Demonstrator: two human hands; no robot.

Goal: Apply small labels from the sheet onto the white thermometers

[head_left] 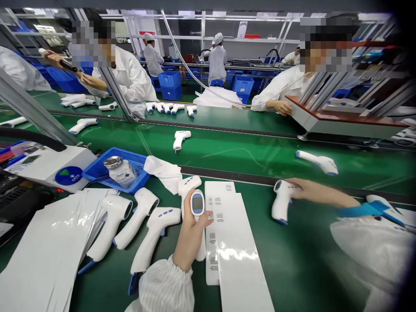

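My left hand (188, 236) is closed around a white handheld thermometer (197, 203), its small grey screen facing up. Out to the right, my right hand (313, 191), partly blurred, grips the head end of another white thermometer (281, 203), whose handle points down at the green table. Left of my left hand lie several white thermometers with blue parts, one (156, 234) closest to it. A further one (189, 184) is partly hidden behind my left hand. White sheets with small printed labels (238, 247) lie just right of my left hand.
A green conveyor belt (227, 149) crosses ahead, carrying spaced thermometers. A blue tray (138, 161) holds a metal-capped bottle. White sheets (42, 242) and a white device (53, 167) are at left. A slanted metal post (35, 106) rises there. People in white coats work across the belt.
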